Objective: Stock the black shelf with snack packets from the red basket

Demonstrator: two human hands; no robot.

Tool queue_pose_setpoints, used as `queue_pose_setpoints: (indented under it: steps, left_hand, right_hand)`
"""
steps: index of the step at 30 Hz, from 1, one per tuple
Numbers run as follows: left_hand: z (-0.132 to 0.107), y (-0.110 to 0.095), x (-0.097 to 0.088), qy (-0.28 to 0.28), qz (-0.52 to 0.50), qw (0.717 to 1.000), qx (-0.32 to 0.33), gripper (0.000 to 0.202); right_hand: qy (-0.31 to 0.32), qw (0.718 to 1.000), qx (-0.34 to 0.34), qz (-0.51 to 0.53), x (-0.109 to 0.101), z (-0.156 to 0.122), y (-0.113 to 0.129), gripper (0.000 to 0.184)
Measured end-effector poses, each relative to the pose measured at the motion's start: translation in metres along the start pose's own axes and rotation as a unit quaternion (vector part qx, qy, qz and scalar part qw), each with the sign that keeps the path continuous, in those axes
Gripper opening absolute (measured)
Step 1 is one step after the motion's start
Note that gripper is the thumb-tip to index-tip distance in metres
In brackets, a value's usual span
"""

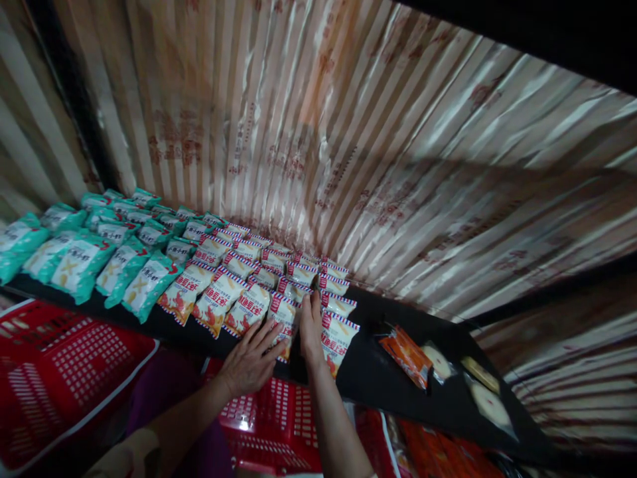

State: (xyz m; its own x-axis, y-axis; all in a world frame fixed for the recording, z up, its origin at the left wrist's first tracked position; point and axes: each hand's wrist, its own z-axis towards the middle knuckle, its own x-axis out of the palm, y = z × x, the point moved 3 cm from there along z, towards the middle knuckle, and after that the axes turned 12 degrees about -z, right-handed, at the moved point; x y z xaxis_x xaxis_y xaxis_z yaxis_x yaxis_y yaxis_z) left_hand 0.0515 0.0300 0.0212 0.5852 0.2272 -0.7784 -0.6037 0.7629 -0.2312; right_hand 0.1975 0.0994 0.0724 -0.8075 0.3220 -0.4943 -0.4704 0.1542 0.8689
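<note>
On a black shelf (pixel 393 385), rows of white and orange snack bags (pixel 219 299) with red lettering and striped top edges lean upright. My left hand (pixel 253 358) is open, its fingers spread flat against the lower fronts of the bags in the front row. Turned edge-on, my right hand (pixel 311 328) has its fingers stretched out in the gap between one front bag (pixel 284 322) and the rightmost front bag (pixel 336 342). Neither hand is wrapped around a bag. The right thumb is mostly hidden.
Teal snack bags (pixel 82 262) stand in rows at the left. An orange packet (pixel 407 352) and flat round pale packets (pixel 490 405) lie to the right. Red baskets (pixel 74 372) are below the shelf edge. A striped, wrinkled sheet (pixel 298 119) covers the back.
</note>
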Motion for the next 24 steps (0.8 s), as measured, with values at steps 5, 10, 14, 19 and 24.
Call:
queue_pose_setpoints:
  steps: [5, 10, 14, 19, 24]
  left_hand:
    - [0.0, -0.001, -0.001, -0.004, 0.001, 1.0, 0.003, 0.048]
    - [0.001, -0.001, -0.002, -0.007, -0.006, 1.0, -0.001, 0.046]
    - [0.001, 0.0, -0.002, -0.008, -0.007, 1.0, -0.006, 0.047]
    - [0.0, 0.001, -0.002, 0.001, -0.001, 1.0, -0.003, 0.051]
    - [0.0, 0.0, -0.002, -0.007, -0.006, 1.0, -0.003, 0.052]
  right_hand:
    - [-0.001, 0.999, 0.032, 0.016, 0.005, 0.012, -0.006, 0.08]
    - [-0.001, 1.0, 0.023, 0.019, 0.013, 0.02, -0.019, 0.077]
    - [0.008, 0.999, 0.028, 0.045, 0.016, 0.026, -0.02, 0.075]
    - [-0.011, 0.998, 0.025, 0.05, 0.012, 0.036, -0.01, 0.073]
    - [-0.029, 0.999, 0.022, 0.014, 0.009, 0.056, -0.002, 0.074]
